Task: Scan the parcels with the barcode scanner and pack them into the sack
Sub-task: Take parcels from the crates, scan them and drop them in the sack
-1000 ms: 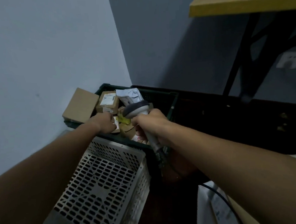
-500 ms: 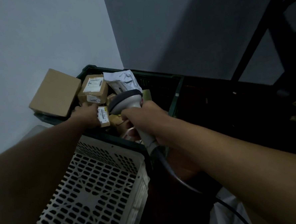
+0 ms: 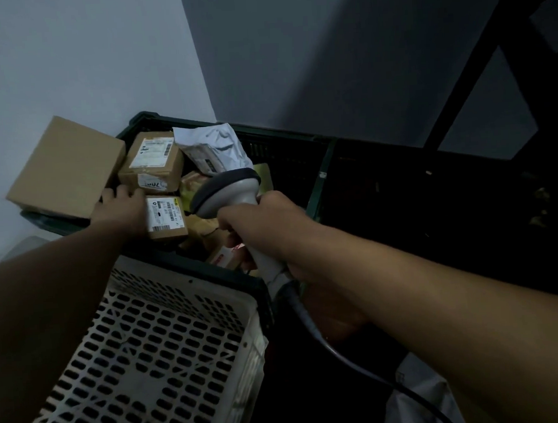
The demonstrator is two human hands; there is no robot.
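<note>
A dark green crate (image 3: pixel 315 183) in the corner holds several cardboard parcels and a grey plastic mailer (image 3: pixel 215 146). My left hand (image 3: pixel 120 208) grips a small brown labelled parcel (image 3: pixel 165 216) at its left side, its barcode label facing up. Behind it sits a larger labelled box (image 3: pixel 152 160). My right hand (image 3: pixel 265 225) grips the handle of the grey barcode scanner (image 3: pixel 227 191), whose head points down at the parcels just right of the small parcel. The scanner's cable (image 3: pixel 338 348) trails down to the lower right.
A plain cardboard box (image 3: pixel 65 165) rests on the crate's left rim against the wall. A white perforated crate (image 3: pixel 156 356) lies in front, below my left arm. Black table legs (image 3: pixel 477 55) stand at the right. White sack material (image 3: pixel 419 399) shows at the bottom right.
The small labelled parcel has come up into fuller view in my left hand, label upward. The scanner head has stayed beside it. The view has tilted downward and closer.
</note>
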